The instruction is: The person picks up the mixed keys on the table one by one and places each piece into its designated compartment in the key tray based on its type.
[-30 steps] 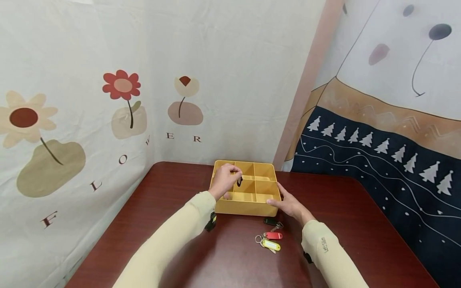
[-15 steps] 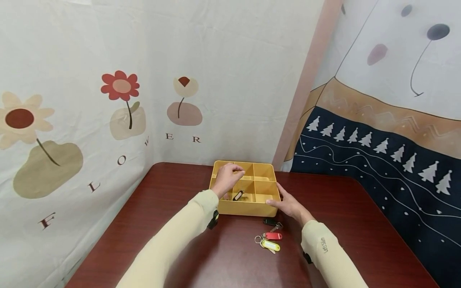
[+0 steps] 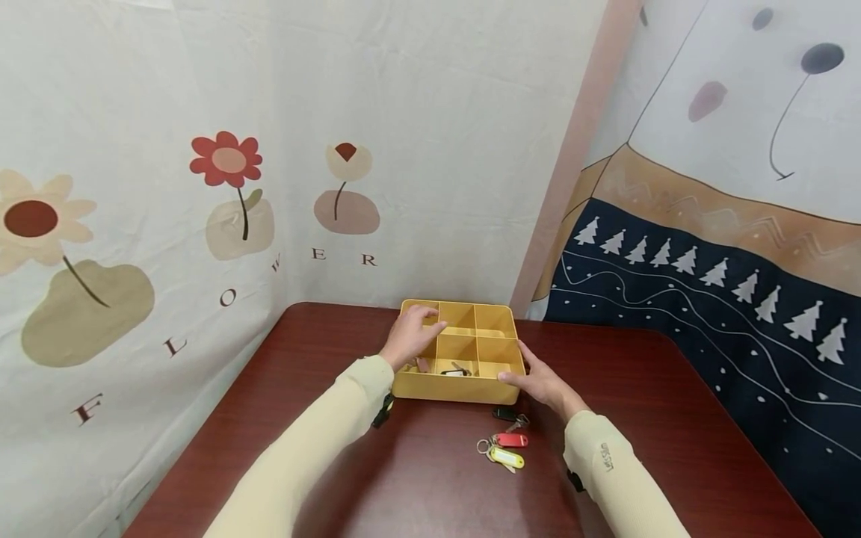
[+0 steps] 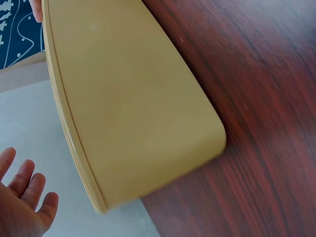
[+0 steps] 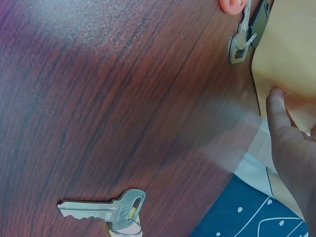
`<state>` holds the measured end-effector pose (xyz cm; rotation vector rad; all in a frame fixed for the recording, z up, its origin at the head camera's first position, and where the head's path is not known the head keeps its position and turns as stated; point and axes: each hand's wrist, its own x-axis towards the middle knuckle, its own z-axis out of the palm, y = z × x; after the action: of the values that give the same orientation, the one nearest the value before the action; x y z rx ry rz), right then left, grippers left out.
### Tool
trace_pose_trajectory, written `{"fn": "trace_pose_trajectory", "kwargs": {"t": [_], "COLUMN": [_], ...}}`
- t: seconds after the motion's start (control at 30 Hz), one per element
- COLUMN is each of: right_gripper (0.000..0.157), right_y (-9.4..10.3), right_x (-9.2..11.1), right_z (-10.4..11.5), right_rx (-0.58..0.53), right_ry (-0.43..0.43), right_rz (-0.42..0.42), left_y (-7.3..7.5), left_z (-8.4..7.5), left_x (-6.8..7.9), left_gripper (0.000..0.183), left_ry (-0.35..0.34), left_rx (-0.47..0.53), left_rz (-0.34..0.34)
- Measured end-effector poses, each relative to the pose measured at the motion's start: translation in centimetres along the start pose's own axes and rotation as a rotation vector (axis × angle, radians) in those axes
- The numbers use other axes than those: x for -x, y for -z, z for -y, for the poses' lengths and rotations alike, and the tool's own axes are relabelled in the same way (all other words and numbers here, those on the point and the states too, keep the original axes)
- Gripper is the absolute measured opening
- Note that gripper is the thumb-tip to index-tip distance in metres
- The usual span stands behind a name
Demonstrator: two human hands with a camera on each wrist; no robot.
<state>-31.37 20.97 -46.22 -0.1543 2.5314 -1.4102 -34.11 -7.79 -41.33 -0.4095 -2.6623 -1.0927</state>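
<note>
Two look done: black-tagged key [image 3: 455, 372], pinkish tag [image 3: 422, 365] sitting below wide, empty left fingers [image 4: 21, 177]. Red tag [image 3: 511, 440], yellow tag [image 3: 507, 457], dark tag [image 3: 504, 412] are waiting near right fingers [image 5: 278, 108] gripping the yellow plastic box [image 3: 451, 388].

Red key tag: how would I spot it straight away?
On the brown table, find the yellow box with compartments. Several keys lie on its near side. There, the red tag sits between the black tag, closer to the box, and the yellow tag; of those three, it alone is red.
</note>
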Motion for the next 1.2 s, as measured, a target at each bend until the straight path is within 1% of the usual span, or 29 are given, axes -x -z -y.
{"fn": "trace_pose_trajectory", "kwargs": {"t": [0.23, 0.33, 0.43, 0.53, 0.63, 0.77, 0.93, 1.07, 1.13, 1.2], "right_gripper": [0.105, 0.105, 0.103, 0.1, 0.101, 0.106, 0.106, 0.106, 0.107, 0.107], "right_y": [0.0, 0.0, 0.1, 0.1, 0.2, 0.2, 0.3, 0.3, 0.3, 0.3], "right_x": [0.0, 0.0, 0.0, 0.0, 0.0, 0.0, 0.1, 0.2, 0.2, 0.2], "right_z": [0.1, 0.1, 0.1, 0.1, 0.1, 0.0, -0.1, -0.1, 0.0, 0.0], "right_rx": [0.004, -0.003, -0.017, -0.024, -0.024, -0.025, -0.023, -0.026, -0.022, -0.019], "right_ry": [0.0, 0.007, 0.014, 0.014, 0.01, 0.006, 0.012, 0.02, 0.02, 0.011], "right_rz": [0.006, 0.014, 0.019, 0.024, 0.031, 0.036, 0.033, 0.044, 0.046, 0.043], "left_y": [0.9, 1.4, 1.7, 1.9, 2.0, 2.1, 1.9, 1.8, 1.8, 1.7], "left_z": [1.2, 1.8, 2.5, 3.4, 4.3, 5.4, 6.3, 6.6, 6.6, 6.5], "left_x": [0.3, 0.6, 0.9, 1.4, 2.1, 3.1, 4.1, 4.8, 5.1, 5.4], "left_gripper": [0.047, 0.048, 0.052, 0.058, 0.063, 0.069, 0.078, 0.085, 0.088, 0.09], "left_ry": [-0.001, -0.017, -0.028, -0.004, 0.029, 0.057, 0.049, 0.054, 0.067, 0.065], "left_rx": [-0.017, -0.025, -0.036, -0.039, -0.037, -0.005, 0.035, 0.084, 0.1, 0.102], "left_rz": [0.005, 0.0, 0.009, 0.038, 0.058, 0.07, 0.104, 0.125, 0.14, 0.156]}}
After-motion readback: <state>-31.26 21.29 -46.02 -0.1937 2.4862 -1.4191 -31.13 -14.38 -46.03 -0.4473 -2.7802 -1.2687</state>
